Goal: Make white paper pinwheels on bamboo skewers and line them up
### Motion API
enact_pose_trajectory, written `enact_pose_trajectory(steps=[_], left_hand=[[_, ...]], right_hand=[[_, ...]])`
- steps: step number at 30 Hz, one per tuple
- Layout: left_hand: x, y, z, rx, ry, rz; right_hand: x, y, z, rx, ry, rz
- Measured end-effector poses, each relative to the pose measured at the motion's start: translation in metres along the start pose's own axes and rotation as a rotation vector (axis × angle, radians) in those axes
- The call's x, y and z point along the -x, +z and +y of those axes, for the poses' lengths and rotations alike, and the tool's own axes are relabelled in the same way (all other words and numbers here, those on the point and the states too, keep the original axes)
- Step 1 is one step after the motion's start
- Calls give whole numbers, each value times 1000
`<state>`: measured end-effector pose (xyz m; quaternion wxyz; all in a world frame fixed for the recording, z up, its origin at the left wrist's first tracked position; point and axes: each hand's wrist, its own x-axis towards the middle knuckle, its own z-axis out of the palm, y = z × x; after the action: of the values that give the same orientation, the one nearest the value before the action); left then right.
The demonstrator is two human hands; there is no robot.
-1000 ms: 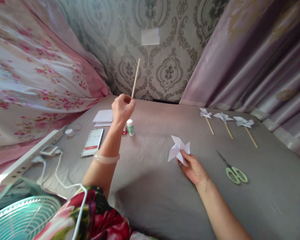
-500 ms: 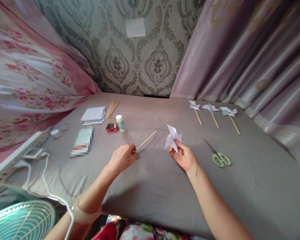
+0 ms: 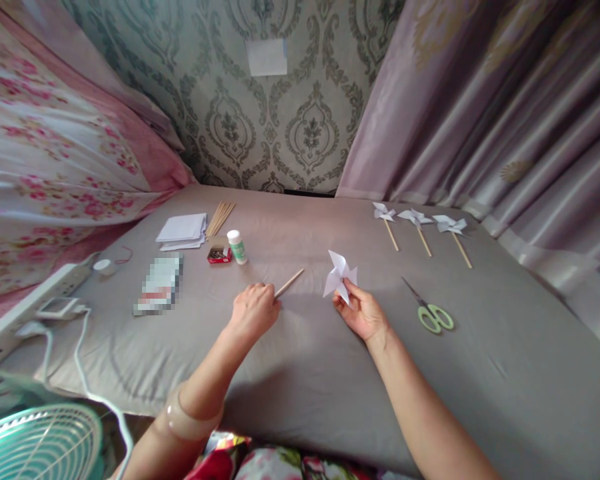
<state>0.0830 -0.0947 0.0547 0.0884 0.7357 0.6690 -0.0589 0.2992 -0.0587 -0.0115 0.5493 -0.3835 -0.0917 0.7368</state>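
My left hand [image 3: 256, 308] is closed around the near end of a thin wooden stick [image 3: 290, 283], which points up and to the right over the grey sheet. In my right hand [image 3: 363, 310] a white folded paper pinwheel [image 3: 339, 275] is pinched between thumb and fingers, its blades facing up and left. A gap separates the stick's tip from the pinwheel. To the right of my right hand lie scissors with pale green handles [image 3: 436, 319], blades pointing away. Left of the stick stand a small white and green bottle [image 3: 237, 248] and an open red box [image 3: 219, 255] of small metal pieces.
Three finished pinwheels on sticks [image 3: 421, 230] lie at the back right. A stack of white paper [image 3: 182, 231] and a bundle of wooden sticks [image 3: 221, 219] lie back left. A blurred packet [image 3: 160, 283], a power strip [image 3: 35, 313], a white cable [image 3: 80, 357] and a fan [image 3: 40, 440] are on the left.
My left hand has shifted slightly right and its grip on the stick has turned, so less of the stick shows. The right hand still holds the pinwheel. The whole view has moved slightly.
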Motion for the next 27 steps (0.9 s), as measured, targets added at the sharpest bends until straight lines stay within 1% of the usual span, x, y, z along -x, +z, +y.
enact_pose_trajectory(steps=[4, 7, 11, 16, 18, 21, 24, 27], left_hand=[[-25, 2, 20, 78, 17, 88], [-43, 5, 30, 120, -29, 119], [-58, 10, 33, 207, -80, 121], [-67, 15, 29, 351, -62, 152], [-70, 12, 30, 532, -27, 156], [-68, 2, 36, 979, 60, 182], [-59, -12, 45, 1332, 147, 212], [-46, -23, 52, 1557, 181, 211]], right_hand=[[1, 0, 1, 6, -17, -14], [2, 1, 0, 6, -22, -3], [2, 3, 0, 11, -20, -35], [5, 6, 0, 10, -21, -18], [7, 8, -4, 19, -28, -28], [10, 15, -15, 28, -64, -94], [14, 26, -29, 25, -121, -200], [14, 40, -39, 33, -150, -340]])
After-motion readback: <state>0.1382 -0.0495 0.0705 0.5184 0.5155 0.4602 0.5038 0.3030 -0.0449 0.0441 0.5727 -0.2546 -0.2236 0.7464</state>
